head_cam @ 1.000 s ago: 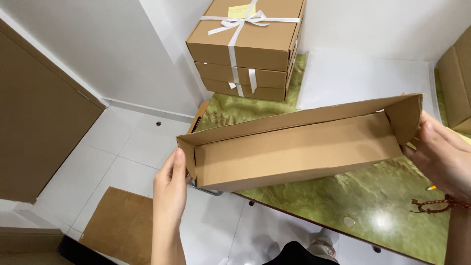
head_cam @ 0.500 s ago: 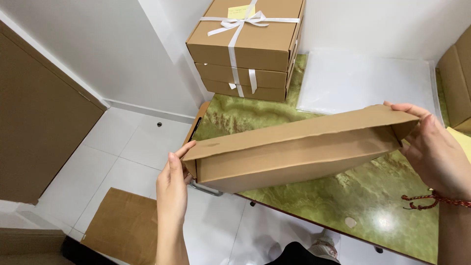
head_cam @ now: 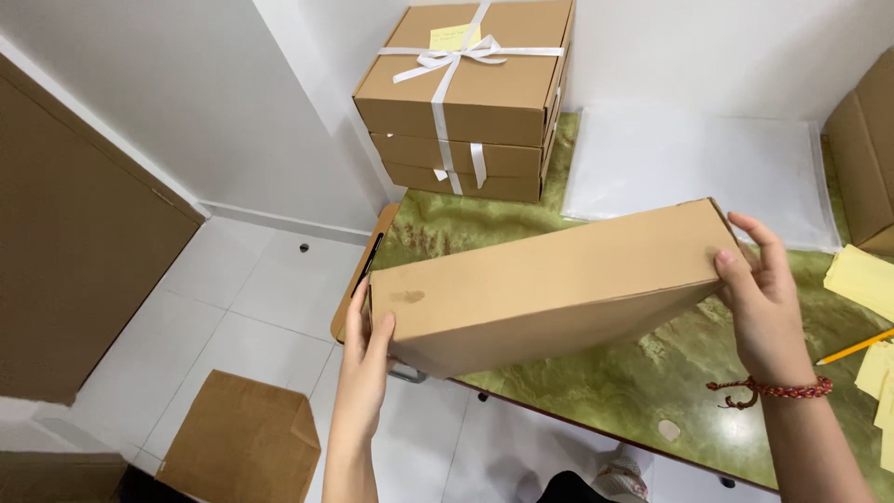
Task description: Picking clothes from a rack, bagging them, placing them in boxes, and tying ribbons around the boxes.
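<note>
Holding the box [head_cam: 549, 284] by its two short ends, I had it shut and tilted, the right end higher and farther from me than the left. My left hand [head_cam: 365, 359] was clamped on the near left corner, thumb on the top face and fingers curled round the end, the wrist hanging out past the table's edge over the white floor [head_cam: 251, 298]. My right hand [head_cam: 765, 303] pressed flat against the far right end, fingers half spread and only lightly bent, a red bracelet [head_cam: 773, 391] on that wrist. The box hung above the green table [head_cam: 633, 391], its left end reaching past the table's left rim; whether its lower edge touched the top I could not tell. Behind it, well apart, stood a stack [head_cam: 470, 98] of three like boxes tied with white ribbon [head_cam: 447, 61], pushed into the corner by the wall. A clear plastic sheet [head_cam: 698, 168] lay to the right of the stack, near the box's high end. Yellow notes [head_cam: 861, 279] and a pencil [head_cam: 852, 347] lay just beyond my right hand, and another carton [head_cam: 866, 158] stood at the right margin. Bare green top lay open in front of the box toward me. Down on the floor to the left lay a flat piece of cardboard [head_cam: 237, 438].
</note>
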